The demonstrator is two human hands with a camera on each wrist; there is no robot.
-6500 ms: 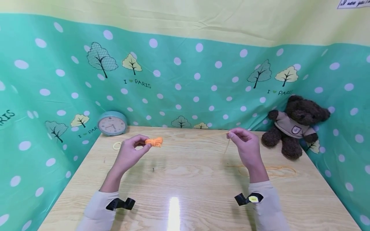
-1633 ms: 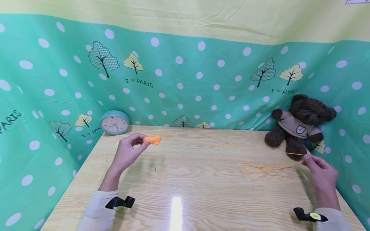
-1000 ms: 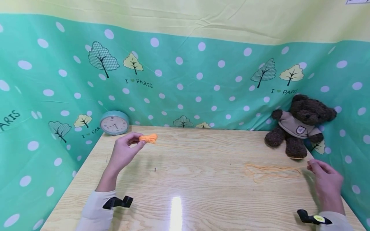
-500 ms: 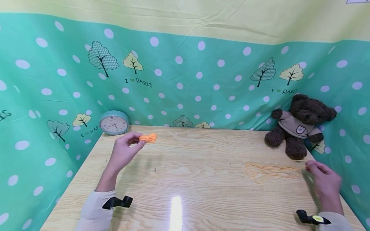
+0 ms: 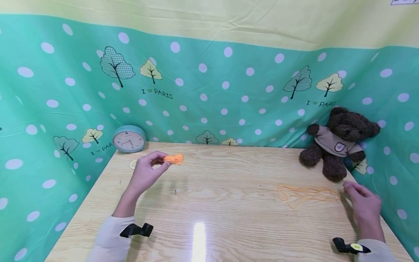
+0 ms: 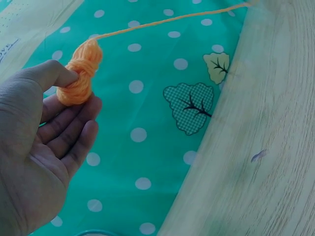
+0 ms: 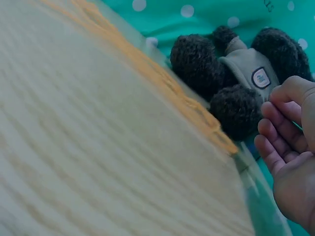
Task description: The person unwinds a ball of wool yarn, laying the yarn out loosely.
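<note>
My left hand (image 5: 144, 174) pinches a small wound bundle of orange yarn (image 5: 174, 159) between thumb and fingers, raised over the left half of the table. In the left wrist view, a single strand (image 6: 172, 19) runs off the top of the bundle (image 6: 81, 73) toward the upper right. At the table's right side, long loose loops of the same yarn (image 5: 307, 188) lie on the wood. Just right of these loops hovers my right hand (image 5: 364, 205), thumb close to the index finger and the other fingers loosely curled. No yarn shows between its fingertips in the right wrist view.
A brown teddy bear (image 5: 340, 140) in a beige shirt sits at the back right corner. A teal alarm clock (image 5: 129, 140) stands at the back left, a pale ring (image 5: 132, 165) in front of it. Polka-dot curtain (image 5: 196, 83) encloses the wooden table (image 5: 235, 225).
Earlier, my right hand drew yarn to the right and the loops on the table grew. The strand at its fingertips has since gone from view. My left hand has shifted slightly right.
</note>
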